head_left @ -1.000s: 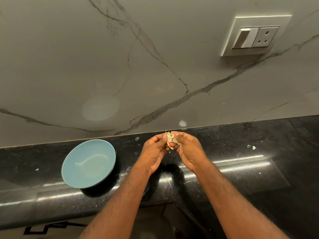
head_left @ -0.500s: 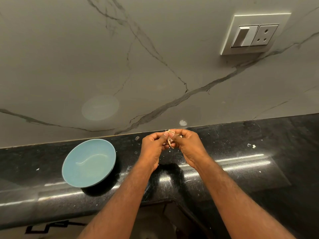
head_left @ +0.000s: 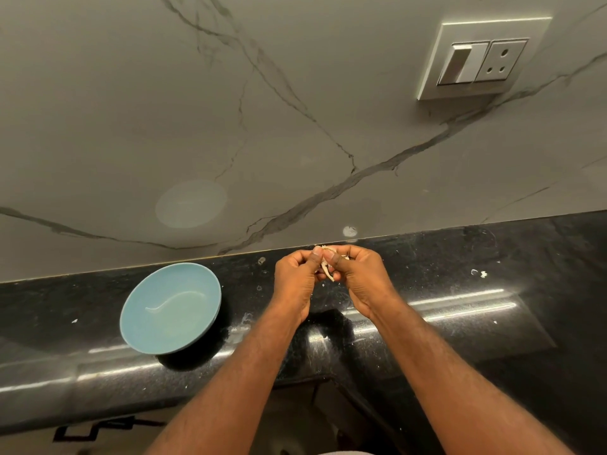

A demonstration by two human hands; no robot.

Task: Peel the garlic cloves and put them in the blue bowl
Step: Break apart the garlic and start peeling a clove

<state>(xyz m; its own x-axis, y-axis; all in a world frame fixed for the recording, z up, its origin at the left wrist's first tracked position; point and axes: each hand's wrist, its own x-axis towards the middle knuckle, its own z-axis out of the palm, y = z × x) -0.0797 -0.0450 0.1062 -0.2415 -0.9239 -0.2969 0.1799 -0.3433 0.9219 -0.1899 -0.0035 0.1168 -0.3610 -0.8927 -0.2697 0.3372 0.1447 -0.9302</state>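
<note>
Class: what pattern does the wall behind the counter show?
Grey marble wall with dark veins; head view.

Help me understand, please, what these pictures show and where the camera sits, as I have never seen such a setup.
There is no machine: a person works bare-handed. All pictures come from one wide-angle camera worn on the head, looking forward and down. The left hand and right hand pinch a garlic clove between them above the black countertop, with papery skin hanging loose. Left of the hands stands the blue bowl, with nothing in it. A few pale scraps lie on the counter further right. Behind is a veined wall with a switch plate.
</note>
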